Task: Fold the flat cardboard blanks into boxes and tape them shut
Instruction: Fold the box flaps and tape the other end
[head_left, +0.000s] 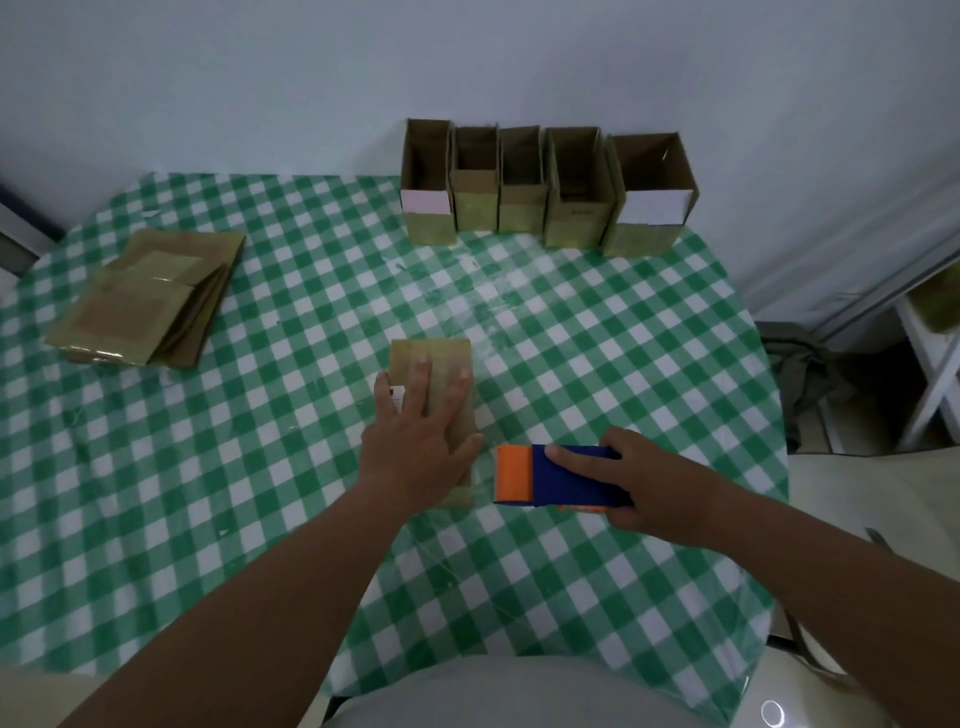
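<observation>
**Desk:** What are the hands doing?

**Photographer:** The left hand lies flat, fingers straight and spread, pressing down on a small brown folded cardboard box at the centre of the worktop, which wears a green-and-white checked cloth. The right hand curls round a blue-and-orange plastic tape dispenser, its orange end just beside the box's near edge.

**Desk:** How will the box handle?

**Photographer:** Light and fairly stiff, I judge, though hollow; it likely slides on the glossy cloth unless pinned from above. Hold it by the top face, clear of the seam being taped.

**Desk:** And beyond?

**Photographer:** A stack of flat brown cardboard blanks lies to the far left. A row of five open-topped brown cardboard boxes stands along the far edge, by the pale wall.
</observation>
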